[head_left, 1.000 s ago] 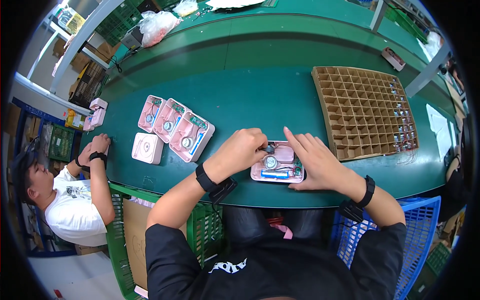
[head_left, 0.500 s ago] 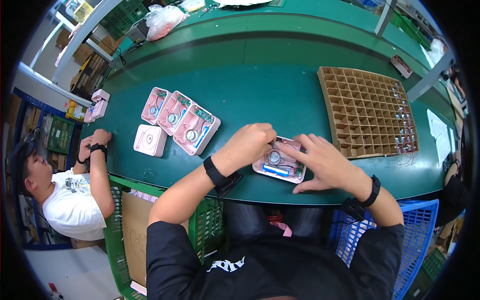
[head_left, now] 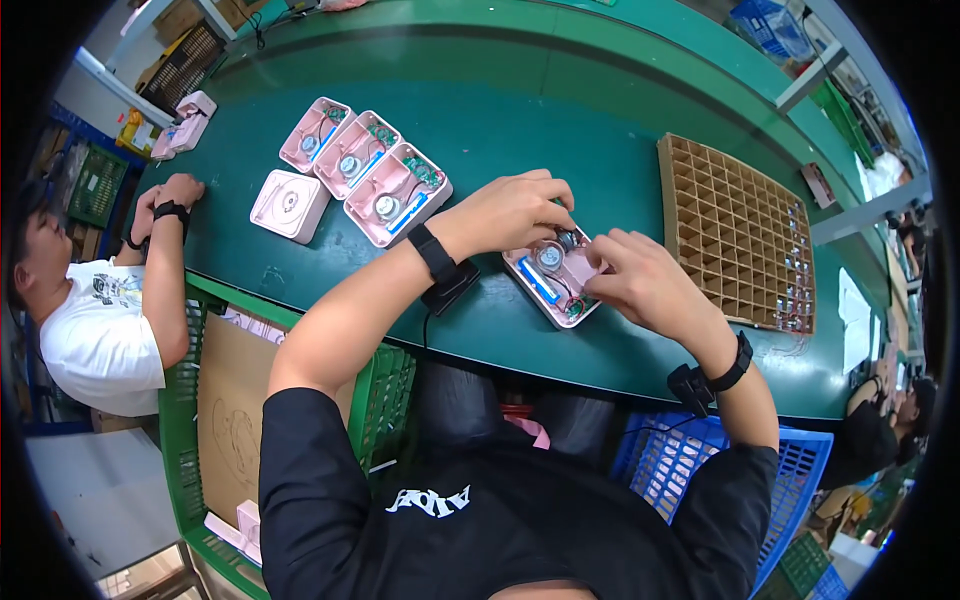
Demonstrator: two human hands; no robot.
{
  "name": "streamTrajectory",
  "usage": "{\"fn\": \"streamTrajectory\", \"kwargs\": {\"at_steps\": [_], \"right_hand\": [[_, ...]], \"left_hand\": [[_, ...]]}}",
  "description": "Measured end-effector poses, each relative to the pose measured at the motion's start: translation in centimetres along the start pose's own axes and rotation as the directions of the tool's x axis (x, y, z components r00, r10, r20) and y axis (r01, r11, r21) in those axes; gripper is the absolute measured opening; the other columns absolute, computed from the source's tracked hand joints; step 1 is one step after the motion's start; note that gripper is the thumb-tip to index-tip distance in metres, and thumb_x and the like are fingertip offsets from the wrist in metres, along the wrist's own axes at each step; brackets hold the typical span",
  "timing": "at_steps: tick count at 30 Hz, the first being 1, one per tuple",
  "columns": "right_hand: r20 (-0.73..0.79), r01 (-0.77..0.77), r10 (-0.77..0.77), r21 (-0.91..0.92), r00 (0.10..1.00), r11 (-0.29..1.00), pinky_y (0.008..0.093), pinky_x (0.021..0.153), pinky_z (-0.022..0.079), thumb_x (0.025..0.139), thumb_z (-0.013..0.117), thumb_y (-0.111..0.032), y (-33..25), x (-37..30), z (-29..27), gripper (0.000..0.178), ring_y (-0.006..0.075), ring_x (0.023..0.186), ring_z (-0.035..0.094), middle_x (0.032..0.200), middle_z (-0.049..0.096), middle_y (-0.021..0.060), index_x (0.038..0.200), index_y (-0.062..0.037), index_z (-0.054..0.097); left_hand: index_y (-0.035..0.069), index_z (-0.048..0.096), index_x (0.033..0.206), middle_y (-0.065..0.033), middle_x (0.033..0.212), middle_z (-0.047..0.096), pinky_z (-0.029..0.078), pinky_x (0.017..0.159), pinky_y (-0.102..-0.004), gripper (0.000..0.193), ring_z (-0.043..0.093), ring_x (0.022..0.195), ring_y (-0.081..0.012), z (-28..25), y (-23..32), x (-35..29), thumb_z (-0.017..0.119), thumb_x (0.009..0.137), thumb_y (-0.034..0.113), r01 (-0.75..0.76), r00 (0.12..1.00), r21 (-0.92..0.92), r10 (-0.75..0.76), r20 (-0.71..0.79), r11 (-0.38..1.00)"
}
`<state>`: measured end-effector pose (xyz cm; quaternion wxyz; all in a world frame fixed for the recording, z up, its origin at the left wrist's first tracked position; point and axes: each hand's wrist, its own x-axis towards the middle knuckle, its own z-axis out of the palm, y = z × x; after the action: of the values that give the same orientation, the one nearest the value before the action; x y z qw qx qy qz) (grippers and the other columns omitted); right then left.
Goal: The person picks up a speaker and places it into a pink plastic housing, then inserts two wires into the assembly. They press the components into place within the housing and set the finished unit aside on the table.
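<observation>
A pink plastic case point(head_left: 580, 268) lies tilted on the green workbench in front of me. Inside it are a round silver speaker point(head_left: 549, 257), a blue cylindrical battery point(head_left: 540, 281), thin wires and a small green circuit board point(head_left: 574, 307). My left hand point(head_left: 522, 212) is at the far side, fingers curled down over a small dark part point(head_left: 567, 239) near the case's corner. My right hand point(head_left: 645, 282) is closed at the right wall, thumb and fingers together; what is between its fingertips is hidden.
Three similar open pink cases point(head_left: 398, 195) stand left, beside a closed pink case point(head_left: 290, 204). A cardboard divider tray point(head_left: 735, 235) with small parts along its right side lies right. A green crate point(head_left: 375, 400) and a blue crate point(head_left: 790, 470) flank me. A co-worker point(head_left: 110, 320) sits left.
The case has turned, its battery now slanting along the near left side. My right hand's spread fingers have drawn together at the right wall. The whole view has shifted.
</observation>
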<state>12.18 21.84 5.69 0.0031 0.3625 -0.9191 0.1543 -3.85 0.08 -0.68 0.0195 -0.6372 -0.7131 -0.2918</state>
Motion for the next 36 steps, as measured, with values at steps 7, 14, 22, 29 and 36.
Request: {"fn": "streamTrajectory", "kwargs": {"at_steps": [7,14,22,29,36], "right_hand": [[-0.120,0.004,0.018,0.183,0.993,0.983,0.0412,0.087,0.051,0.082,0.075,-0.007,0.7,0.8,-0.3,0.015,0.0299,0.099,0.056,0.118,0.060,0.0084,0.097,-0.0079,0.071],[0.025,0.084,-0.084,-0.001,0.996,0.996,0.0416,0.088,0.051,0.081,0.077,-0.005,0.1,1.7,-0.2,0.015,0.0316,0.102,0.055,0.119,0.061,0.0082,0.094,-0.0062,0.070],[-0.077,-0.227,0.282,0.415,0.956,0.881,0.0313,0.079,0.053,0.086,0.077,-0.001,2.0,0.2,-0.7,0.015,0.0193,0.096,0.064,0.112,0.070,0.0079,0.099,-0.0053,0.072],[-0.241,-0.079,0.511,0.847,0.825,0.526,0.0275,0.071,0.053,0.092,0.076,-0.003,3.9,0.1,2.3,0.013,0.0110,0.084,0.067,0.099,0.076,0.0082,0.105,-0.0019,0.076],[-0.272,-0.112,0.340,0.610,0.900,0.784,0.0254,0.073,0.055,0.091,0.077,-0.001,3.2,0.4,0.8,0.019,0.0144,0.088,0.069,0.095,0.075,0.0095,0.110,-0.0008,0.078]], "left_hand": [[0.013,0.081,0.103,-0.0015,0.117,0.070,0.055,0.092,-0.0402,0.021,0.064,0.109,-0.0252,0.8,-0.5,-0.4,0.076,0.083,0.016,0.040,0.997,-0.015,-0.039,0.067,0.999],[0.014,0.081,0.101,-0.0021,0.113,0.071,0.051,0.093,-0.0413,0.019,0.061,0.116,-0.0237,0.6,0.7,0.0,0.073,0.084,0.014,-0.055,0.998,0.199,0.048,0.040,0.978],[0.011,0.079,0.098,-0.0057,0.111,0.070,0.051,0.090,-0.0409,0.020,0.062,0.114,-0.0276,-1.6,1.9,-0.4,0.079,0.080,0.021,0.026,1.000,0.139,-0.027,0.007,0.990],[0.010,0.078,0.097,-0.0104,0.096,0.072,0.055,0.078,-0.0451,0.038,0.070,0.093,-0.0338,-1.7,6.2,-0.2,0.087,0.069,0.033,-0.011,0.959,-0.234,0.077,0.273,0.972],[0.013,0.079,0.102,-0.0095,0.097,0.071,0.056,0.082,-0.0454,0.038,0.070,0.097,-0.0330,-0.2,6.3,-0.4,0.088,0.068,0.026,-0.107,0.937,-0.048,0.117,0.330,0.993]]}}
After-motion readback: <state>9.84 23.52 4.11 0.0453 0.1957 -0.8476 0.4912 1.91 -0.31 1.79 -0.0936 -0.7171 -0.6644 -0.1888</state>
